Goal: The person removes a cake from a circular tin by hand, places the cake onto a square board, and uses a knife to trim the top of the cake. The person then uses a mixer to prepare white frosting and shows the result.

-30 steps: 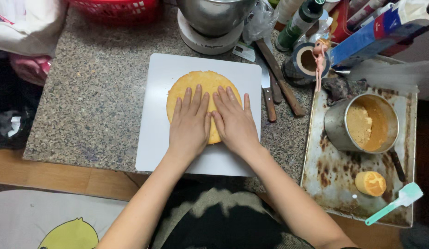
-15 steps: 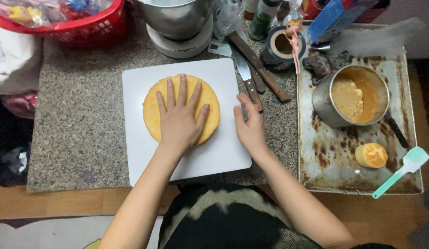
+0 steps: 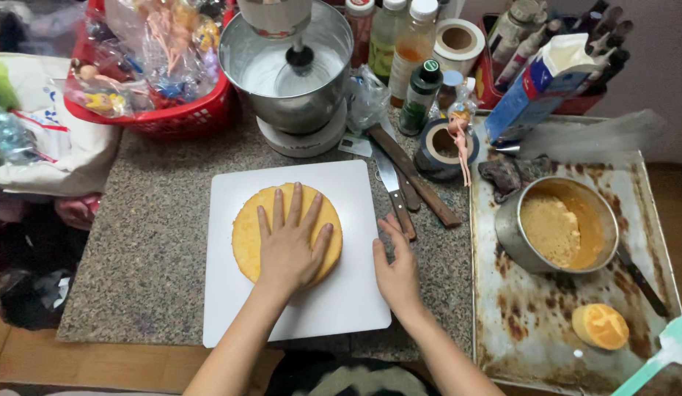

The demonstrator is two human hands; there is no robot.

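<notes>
1. One hand has come off the cake: the right hand (image 3: 397, 275) now rests on the white board's (image 3: 297, 308) edge, fingers loosely spread, beside the knives (image 3: 394, 192).
2. The left hand (image 3: 290, 246) stays flat, fingers splayed, pressing the round yellow cake (image 3: 246, 235) mid-board on the worktop (image 3: 136, 257), which suggests steadying.
</notes>
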